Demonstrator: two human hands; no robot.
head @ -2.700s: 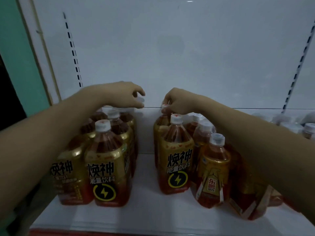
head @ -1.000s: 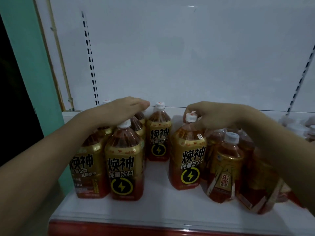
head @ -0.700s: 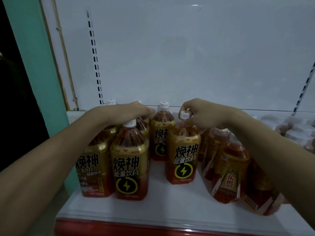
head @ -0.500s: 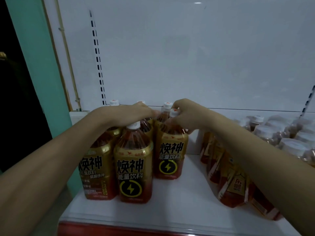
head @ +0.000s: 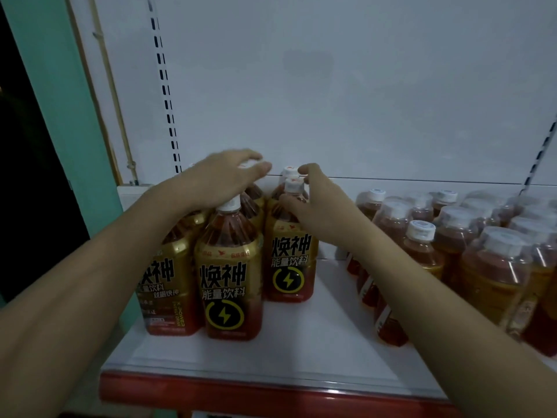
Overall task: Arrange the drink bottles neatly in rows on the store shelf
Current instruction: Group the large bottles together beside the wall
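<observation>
On the white store shelf (head: 316, 336) with its red front lip, seen from the head camera, the gold-labelled amber plastic energy-drink bottles with white caps form a tight block at the shelf's left end. The front lightning-label bottle (head: 228, 285) stands nearest the lip, its neighbour with the side-turned label (head: 168, 285) touching it on the left. Just right of that front bottle and a little further back stands the third-column bottle (head: 291, 254), which a second ago stood well apart to the right, beside the leaning bottles; it now touches the block, with another white cap (head: 290, 170) directly behind it.

The right hand (head: 313, 203) has loosened from that bottle: fingers spread, thumb beside its neck, fingertips near the cap, no firm grip visible. The left hand (head: 223, 179) lies flat and relaxed over the caps of the block's back bottles, steadying them as before, grasping nothing.

Right of the block, across a bare strip of shelf, sit the shrink-wrapped packs of smaller amber bottles (head: 452, 236), some at the near edge leaning.

My judgement: one column has just gained a bottle, and that column still stops short of the front lip, so more bottles must follow.
</observation>
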